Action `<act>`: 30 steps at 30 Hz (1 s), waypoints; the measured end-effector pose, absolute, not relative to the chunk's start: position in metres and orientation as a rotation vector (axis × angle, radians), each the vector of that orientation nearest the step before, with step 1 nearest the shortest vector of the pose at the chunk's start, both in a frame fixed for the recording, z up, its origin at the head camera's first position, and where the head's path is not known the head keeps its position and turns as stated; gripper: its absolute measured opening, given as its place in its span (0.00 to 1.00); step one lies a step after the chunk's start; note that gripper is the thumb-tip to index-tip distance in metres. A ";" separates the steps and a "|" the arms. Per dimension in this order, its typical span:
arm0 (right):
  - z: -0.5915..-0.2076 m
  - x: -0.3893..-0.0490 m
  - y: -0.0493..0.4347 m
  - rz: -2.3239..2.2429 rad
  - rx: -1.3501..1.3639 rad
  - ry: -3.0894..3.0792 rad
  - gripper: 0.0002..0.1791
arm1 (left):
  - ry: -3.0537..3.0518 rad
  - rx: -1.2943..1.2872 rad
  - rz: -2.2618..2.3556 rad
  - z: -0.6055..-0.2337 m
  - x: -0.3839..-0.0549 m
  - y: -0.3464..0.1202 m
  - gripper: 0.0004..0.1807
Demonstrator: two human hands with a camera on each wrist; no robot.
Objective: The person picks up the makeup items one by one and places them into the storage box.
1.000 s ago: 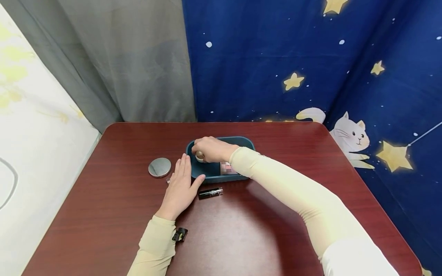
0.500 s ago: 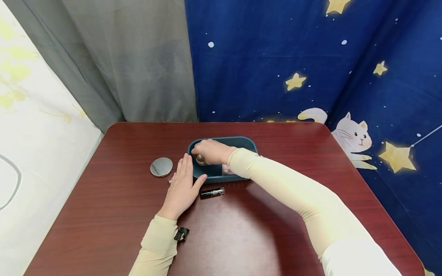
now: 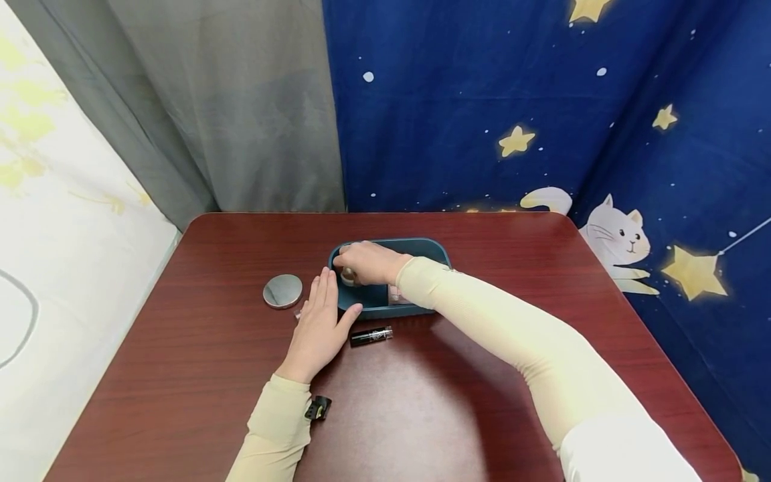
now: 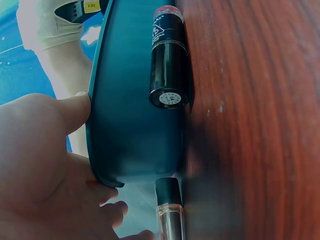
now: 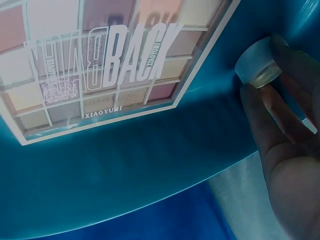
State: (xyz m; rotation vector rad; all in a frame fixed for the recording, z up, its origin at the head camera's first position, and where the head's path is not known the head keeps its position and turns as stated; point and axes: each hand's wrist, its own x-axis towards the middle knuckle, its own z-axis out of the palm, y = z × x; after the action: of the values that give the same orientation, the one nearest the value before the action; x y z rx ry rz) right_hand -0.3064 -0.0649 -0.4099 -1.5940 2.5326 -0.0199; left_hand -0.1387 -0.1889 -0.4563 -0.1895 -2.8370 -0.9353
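Observation:
A blue-green oblong tray [image 3: 391, 311] stands on the table. My left hand [image 3: 316, 328] lies with straight fingers along its left end, the thumb at the front rim. Inside the tray's left part, my right hand [image 3: 370, 262] pinches a small round white piece with a gold-toned end [image 5: 260, 64] between thumb and fingers, low near the tray floor. An eyeshadow palette [image 5: 100, 75] with a clear printed lid lies in the tray beside it, partly covered by my right forearm in the head view. A black lipstick tube [image 3: 371, 336] with a clear end lies just in front of the tray.
A round silver disc [image 3: 282, 292] lies left of the tray. Close behind my left hand is a small clear bottle with a black cap [image 4: 170, 210], mostly hidden in the head view. Grey and blue curtains [image 3: 458, 100] hang beyond the table's far edge.

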 end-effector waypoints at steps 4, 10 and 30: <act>-0.411 -0.305 -0.062 -0.020 -1.586 2.526 0.12 | -2.841 -0.189 -0.942 -0.458 -0.138 -0.187 0.48; -0.411 -0.303 -0.056 -0.063 -1.604 2.529 0.13 | -2.850 -0.192 -0.931 -0.461 -0.138 -0.186 0.48; -0.378 -0.296 -0.036 -0.157 -1.603 2.567 0.23 | -2.849 -0.154 -0.940 -0.457 -0.135 -0.186 0.48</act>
State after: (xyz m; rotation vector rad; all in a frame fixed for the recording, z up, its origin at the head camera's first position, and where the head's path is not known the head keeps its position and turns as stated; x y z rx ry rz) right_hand -0.2962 -0.0357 -0.3782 -1.6031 2.5665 -0.1570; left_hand -0.1348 -0.1863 -0.4573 -0.1539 -2.8492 -0.9395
